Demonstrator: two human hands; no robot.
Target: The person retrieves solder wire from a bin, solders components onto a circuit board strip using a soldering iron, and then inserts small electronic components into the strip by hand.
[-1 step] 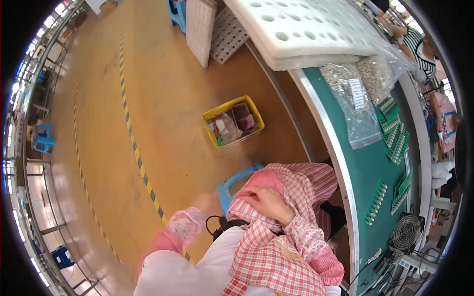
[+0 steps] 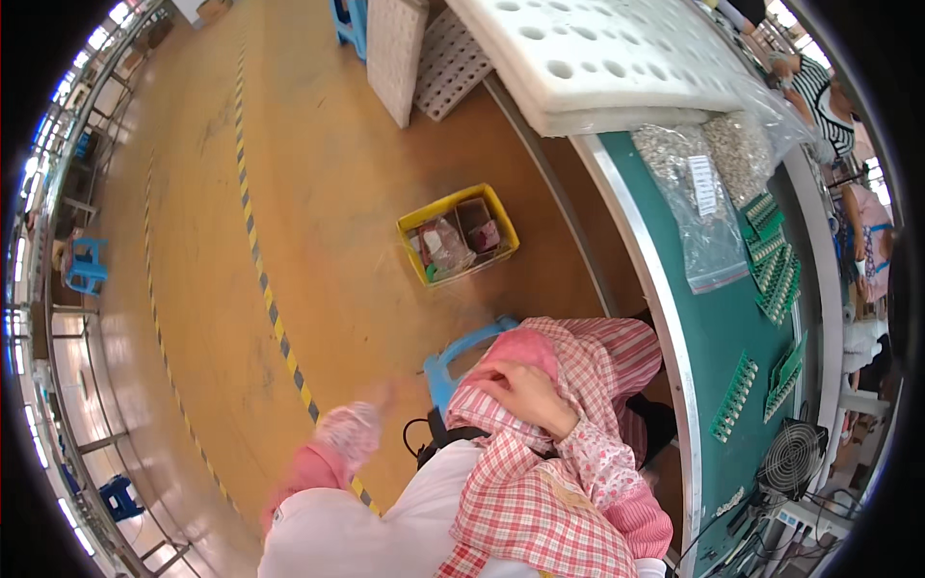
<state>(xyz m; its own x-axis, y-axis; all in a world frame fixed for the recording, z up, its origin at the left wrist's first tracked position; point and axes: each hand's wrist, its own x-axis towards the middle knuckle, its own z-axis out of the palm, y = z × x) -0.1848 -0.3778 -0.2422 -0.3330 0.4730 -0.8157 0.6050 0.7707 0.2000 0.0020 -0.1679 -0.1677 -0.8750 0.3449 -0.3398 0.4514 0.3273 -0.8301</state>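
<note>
Right hand (image 2: pixel 525 397) presses soft cloth (image 2: pixel 588 361) (pink checked) — crumpled.

Right hand (image 2: pixel 525 395) resting flat, left hand (image 2: pixel 383 395) blurred, outstretched

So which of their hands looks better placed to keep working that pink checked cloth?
The right, probably. The right hand already lies flat on the pink checked cloth in the person's lap, while the left hand is blurred, stretched out over the floor and away from the cloth.
</note>
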